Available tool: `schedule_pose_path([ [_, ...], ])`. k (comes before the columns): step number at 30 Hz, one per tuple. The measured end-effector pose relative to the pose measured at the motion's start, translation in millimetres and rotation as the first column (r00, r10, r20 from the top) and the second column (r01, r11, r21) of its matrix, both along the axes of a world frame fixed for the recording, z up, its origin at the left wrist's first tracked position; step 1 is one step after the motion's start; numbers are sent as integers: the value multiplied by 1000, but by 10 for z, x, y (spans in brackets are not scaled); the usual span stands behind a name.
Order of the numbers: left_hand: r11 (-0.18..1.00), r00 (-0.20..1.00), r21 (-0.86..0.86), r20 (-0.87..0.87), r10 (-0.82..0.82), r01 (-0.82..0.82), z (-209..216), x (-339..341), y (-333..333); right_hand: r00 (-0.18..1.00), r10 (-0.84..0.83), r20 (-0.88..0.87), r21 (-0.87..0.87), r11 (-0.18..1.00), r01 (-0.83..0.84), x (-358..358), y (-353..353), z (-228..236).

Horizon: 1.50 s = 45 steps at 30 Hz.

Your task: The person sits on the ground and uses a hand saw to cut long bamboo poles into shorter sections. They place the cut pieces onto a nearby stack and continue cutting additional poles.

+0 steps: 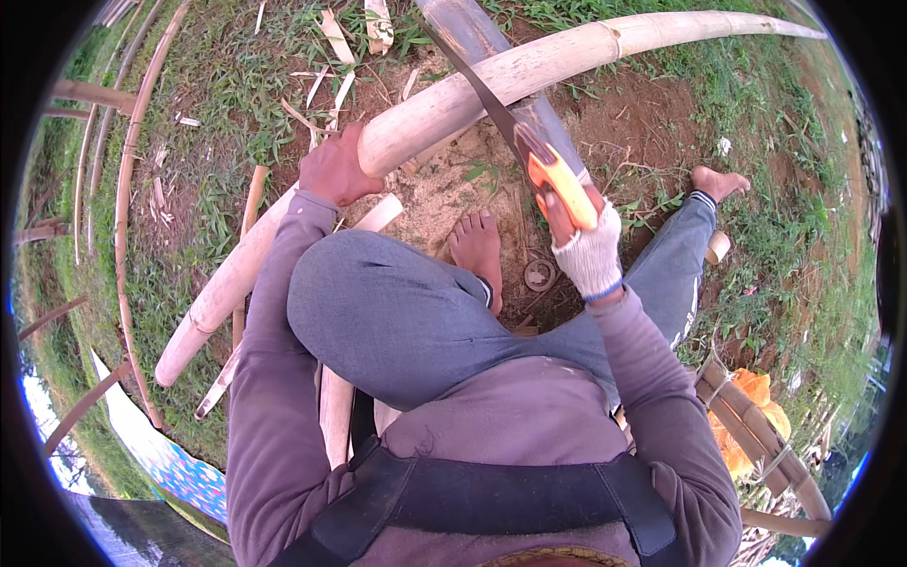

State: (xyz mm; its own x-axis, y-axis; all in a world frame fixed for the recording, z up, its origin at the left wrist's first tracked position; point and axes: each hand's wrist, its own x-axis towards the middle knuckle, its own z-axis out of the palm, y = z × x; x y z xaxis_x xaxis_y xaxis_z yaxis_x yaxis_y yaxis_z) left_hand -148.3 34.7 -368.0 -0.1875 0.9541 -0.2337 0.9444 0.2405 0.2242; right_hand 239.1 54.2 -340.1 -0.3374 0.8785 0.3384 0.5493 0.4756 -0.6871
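Observation:
A long, pale bamboo pole (425,125) runs slantwise from the lower left to the upper right. My bare left hand (337,166) is closed around it, left of the middle. In my right hand (590,244), which wears a white knitted glove with the fingers bare, is a handsaw (567,192) with an orange handle. Its dark blade reaches up and left across the pole; whether the teeth are in a cut cannot be made out. Beneath the pole lies a thicker greyish bamboo log (556,125), crossing it.
Sawdust (430,203) covers the soil around one bare foot (475,248); my other foot (720,182) is stretched right. Split bamboo pieces (337,38) lie at the top. A pole frame (125,189) stands left. Tied bamboo (746,416) and orange material (756,389) are at the lower right.

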Motion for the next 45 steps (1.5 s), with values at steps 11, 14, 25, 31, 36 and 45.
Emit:
schedule_pose_path([
  [11,999,999,-37,37,18,-17,63,-82,-40,982,22,186,-145,989,5,989,-1172,416],
  [14,1000,1000,-10,24,5,-5,35,-110,36,997,-21,72,-111,993,29,938,-1091,143],
  [25,999,999,-49,47,23,-21,181,-103,21,988,97,122,178,977,-118,337,-412,368],
  [31,1000,999,-4,35,21,-21,50,-91,27,990,-9,143,-13,1000,11,668,-815,417],
  [36,998,1000,-67,24,9,-7,92,5,68,998,-22,-59,-11,1000,22,-713,604,392],
  [45,998,998,-59,60,36,-32,89,-51,2,996,-56,62,-221,973,68,813,-973,490],
])
